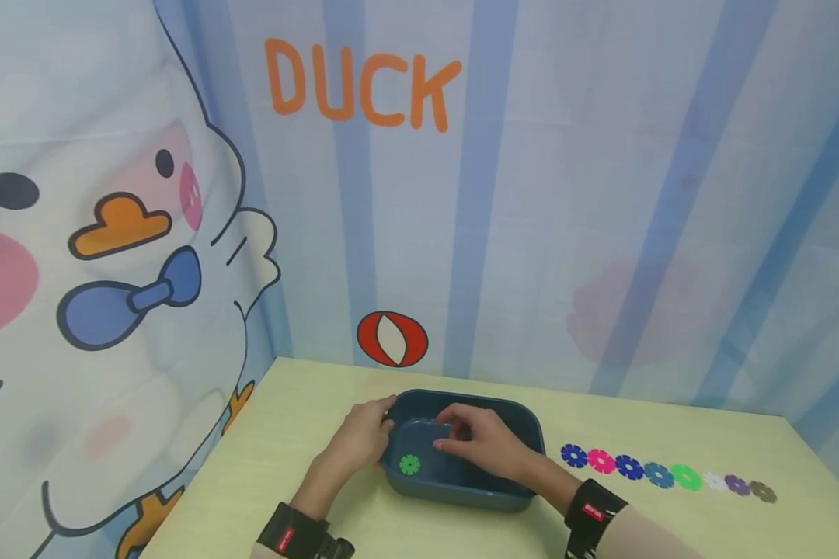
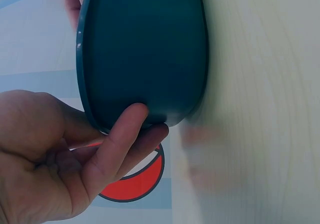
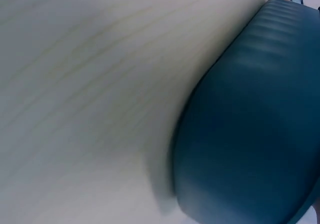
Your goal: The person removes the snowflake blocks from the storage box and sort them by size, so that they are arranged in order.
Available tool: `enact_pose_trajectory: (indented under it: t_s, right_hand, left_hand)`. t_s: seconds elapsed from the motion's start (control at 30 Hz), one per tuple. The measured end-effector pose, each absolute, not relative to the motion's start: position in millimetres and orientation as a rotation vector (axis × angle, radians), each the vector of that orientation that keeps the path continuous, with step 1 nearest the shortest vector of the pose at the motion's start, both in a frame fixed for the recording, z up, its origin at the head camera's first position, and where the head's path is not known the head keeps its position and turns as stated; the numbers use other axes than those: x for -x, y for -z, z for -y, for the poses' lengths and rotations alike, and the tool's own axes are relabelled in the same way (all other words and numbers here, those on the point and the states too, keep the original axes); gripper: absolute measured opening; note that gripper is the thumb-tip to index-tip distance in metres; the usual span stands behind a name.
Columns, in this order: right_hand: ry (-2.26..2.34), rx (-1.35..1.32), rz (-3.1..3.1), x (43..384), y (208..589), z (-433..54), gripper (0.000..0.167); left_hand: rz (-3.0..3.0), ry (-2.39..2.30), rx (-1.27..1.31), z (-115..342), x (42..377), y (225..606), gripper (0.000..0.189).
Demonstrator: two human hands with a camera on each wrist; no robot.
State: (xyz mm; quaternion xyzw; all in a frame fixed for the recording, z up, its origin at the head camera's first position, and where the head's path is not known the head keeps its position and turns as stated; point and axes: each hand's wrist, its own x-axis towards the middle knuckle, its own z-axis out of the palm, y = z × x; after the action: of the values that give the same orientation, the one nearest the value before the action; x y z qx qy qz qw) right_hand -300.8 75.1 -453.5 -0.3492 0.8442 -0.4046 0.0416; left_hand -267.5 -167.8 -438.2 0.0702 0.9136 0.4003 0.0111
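A dark blue-green plastic basin [image 1: 454,494] sits on the table with a green notched disc [image 1: 409,464] lying at its left end. My left hand [image 1: 358,439] grips the basin's left end at the rim; in the left wrist view its fingers [image 2: 117,146] lie against that end. Over the basin's inside, my right hand [image 1: 485,444] has bent fingers, with thumb and index tips apart and nothing visible between them. It is to the right of the green disc. The right wrist view shows the basin's outer wall [image 3: 245,129], with the right hand almost wholly out of frame.
Right of the basin, several notched flower-shaped discs lie in a slanting row, from a blue disc [image 1: 574,456] through a pink disc [image 1: 601,461] to a brown disc [image 1: 764,491]. A printed curtain [image 1: 531,233] hangs behind the pale wood-grain table [image 1: 308,396].
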Motion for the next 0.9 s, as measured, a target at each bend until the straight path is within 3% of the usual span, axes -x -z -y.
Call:
enact_pose_trajectory:
  t_s: [0.6, 0.9]
  right_hand:
    - [1.077, 1.082, -2.626, 306, 463, -42, 0.039]
    - [0.906, 1.219, -2.624, 314, 472, -27, 0.036]
  left_hand:
    - [-2.81, -1.283, -0.253, 171, 269, 443, 0.049]
    - [-2.826, -1.257, -0.237, 173, 270, 440, 0.049]
